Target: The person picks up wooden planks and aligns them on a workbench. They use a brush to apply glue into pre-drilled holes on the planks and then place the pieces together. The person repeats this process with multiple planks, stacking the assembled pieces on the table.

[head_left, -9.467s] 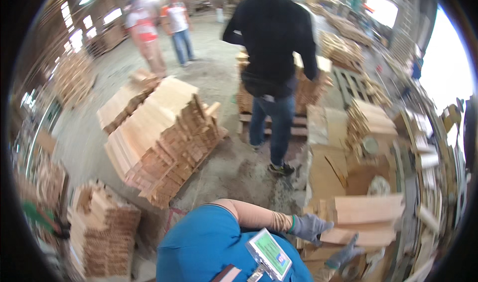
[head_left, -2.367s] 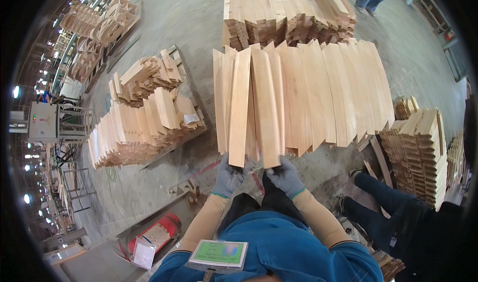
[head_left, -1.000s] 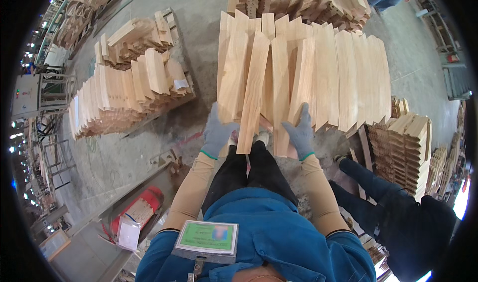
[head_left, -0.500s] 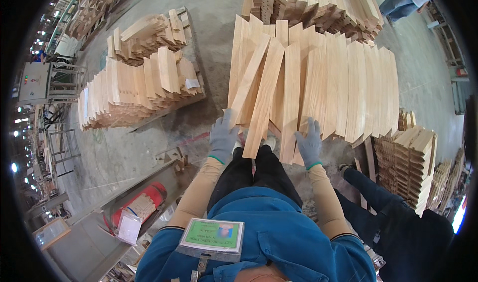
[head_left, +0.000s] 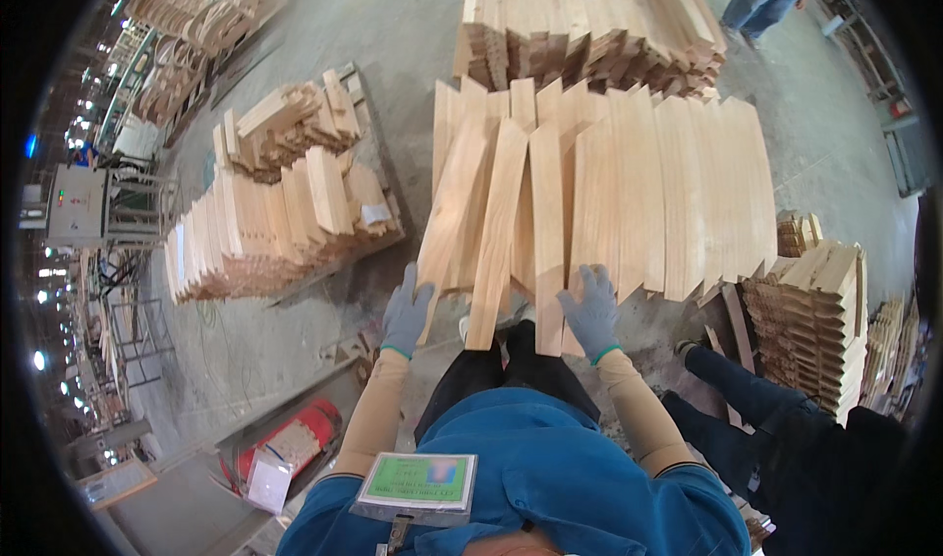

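Big grey floor [head_left: 825, 153] all around, with heaps of wood here and there. Just in front, a wide near pile [head_left: 688, 193] of pale boards, side by side, pointy ends making a zigzag. Behind that, a far pile [head_left: 580, 11], just as pale. Off to the left, a low heap [head_left: 270, 212] of shorter boards. Over to the right, a stack [head_left: 805, 310] of sticks, near the dark trouser legs [head_left: 732, 384] of another person.

Smaller now: three loose boards [head_left: 498, 237] on the left half of the near pile, low ends poking out past its edge. Wide face up on the leftmost one — seemingly in place of a thin side a blink ago. Meaning for the work, at a guess: left part spread into single boards, right part packed tight.

Smallest of all: left hand [head_left: 405, 312], gloved in grey, at the low end of the leftmost loose board, fingers long and spread, seemingly touching, not curled round it. Right hand [head_left: 591, 315] at the near ends past the third board, thumb out wide — grip open too, nothing clearly held. Close together a short while ago; now well apart, loose boards between.
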A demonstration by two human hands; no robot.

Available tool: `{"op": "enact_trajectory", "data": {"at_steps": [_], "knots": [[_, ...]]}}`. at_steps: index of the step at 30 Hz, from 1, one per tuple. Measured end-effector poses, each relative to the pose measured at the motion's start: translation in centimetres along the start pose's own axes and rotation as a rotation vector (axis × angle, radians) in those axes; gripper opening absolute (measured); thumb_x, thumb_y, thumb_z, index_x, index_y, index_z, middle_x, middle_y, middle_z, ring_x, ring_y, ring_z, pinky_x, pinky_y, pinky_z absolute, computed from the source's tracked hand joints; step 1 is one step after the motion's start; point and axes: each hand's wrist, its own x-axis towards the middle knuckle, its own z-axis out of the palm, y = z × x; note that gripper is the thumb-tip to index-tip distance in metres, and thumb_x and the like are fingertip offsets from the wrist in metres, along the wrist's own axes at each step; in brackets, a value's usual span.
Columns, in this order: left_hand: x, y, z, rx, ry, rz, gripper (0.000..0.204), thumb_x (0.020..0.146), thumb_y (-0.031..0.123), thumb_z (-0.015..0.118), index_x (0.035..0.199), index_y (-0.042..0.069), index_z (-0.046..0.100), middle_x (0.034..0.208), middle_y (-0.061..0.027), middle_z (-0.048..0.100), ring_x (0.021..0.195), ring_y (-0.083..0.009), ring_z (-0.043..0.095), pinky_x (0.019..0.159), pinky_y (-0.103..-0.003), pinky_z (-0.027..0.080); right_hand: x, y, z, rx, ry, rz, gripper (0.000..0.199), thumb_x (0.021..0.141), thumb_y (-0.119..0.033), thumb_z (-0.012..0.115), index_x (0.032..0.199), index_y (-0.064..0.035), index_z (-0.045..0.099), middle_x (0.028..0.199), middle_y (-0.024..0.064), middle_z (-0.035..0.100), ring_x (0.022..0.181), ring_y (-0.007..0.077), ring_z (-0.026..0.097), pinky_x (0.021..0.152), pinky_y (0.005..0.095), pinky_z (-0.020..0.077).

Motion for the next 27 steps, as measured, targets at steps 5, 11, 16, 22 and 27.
{"op": "enact_trajectory", "data": {"at_steps": [5, 11, 16, 22, 27], "knots": [[-3.3, -0.5, 1.1, 0.094, 0.077, 0.027, 0.08, 0.071, 0.052, 0.073, 0.124, -0.001, 0.045, 0.111, -0.0283, 0.057, 0.103, -0.0422, 0.057, 0.087, -0.048, 0.046, 1.3, -2.2, -3.0, -0.075, 0.186, -0.151, 0.055, 0.075, -0.031, 0.069, 0.123, -0.0087, 0.053, 0.133, 0.0205, 0.041, 0.115, 0.0388, 0.043, 0.094, 0.049, 0.0362], [-3.5, -2.0, 2.1, -0.029, 0.032, -0.094, 0.065, 0.068, 0.04, 0.074, 0.114, -0.001, 0.052, 0.107, -0.0226, 0.061, 0.1, -0.0368, 0.06, 0.083, -0.043, 0.048, 2.1, -2.4, -0.3, -0.123, 0.219, -0.206, 0.056, 0.075, -0.032, 0.068, 0.123, -0.0071, 0.052, 0.132, 0.0218, 0.041, 0.119, 0.0397, 0.04, 0.098, 0.0514, 0.0328], [1.8, -0.6, 1.0, -0.422, -0.021, 0.078, 0.058, 0.069, 0.029, 0.075, 0.113, -0.002, 0.052, 0.101, -0.0188, 0.062, 0.093, -0.0298, 0.061, 0.079, -0.039, 0.049, 0.6, -2.8, 3.1, -0.265, 0.267, -0.288, 0.053, 0.077, -0.029, 0.064, 0.121, -0.0024, 0.051, 0.131, 0.0248, 0.041, 0.123, 0.043, 0.038, 0.106, 0.0569, 0.0261], [17.5, 8.7, -0.3, -0.422, -0.003, 0.321, 0.052, 0.068, 0.028, 0.078, 0.102, -0.002, 0.054, 0.096, -0.0184, 0.063, 0.087, -0.0335, 0.061, 0.075, -0.042, 0.048, 0.9, -2.9, 4.0, -0.27, 0.339, -0.318, 0.049, 0.075, -0.028, 0.064, 0.116, -0.0047, 0.053, 0.128, 0.0238, 0.042, 0.122, 0.0423, 0.039, 0.106, 0.0596, 0.0266], [26.3, 25.8, -5.2, -0.683, -0.24, 0.47, 0.065, 0.076, 0.039, 0.075, 0.118, -0.004, 0.048, 0.103, -0.0147, 0.061, 0.092, -0.0218, 0.059, 0.077, -0.032, 0.049, 1.2, -3.0, 4.3, -0.305, 0.359, -0.31, 0.045, 0.076, -0.026, 0.065, 0.116, -0.007, 0.054, 0.126, 0.0212, 0.045, 0.12, 0.0395, 0.042, 0.106, 0.0575, 0.0287]]}}
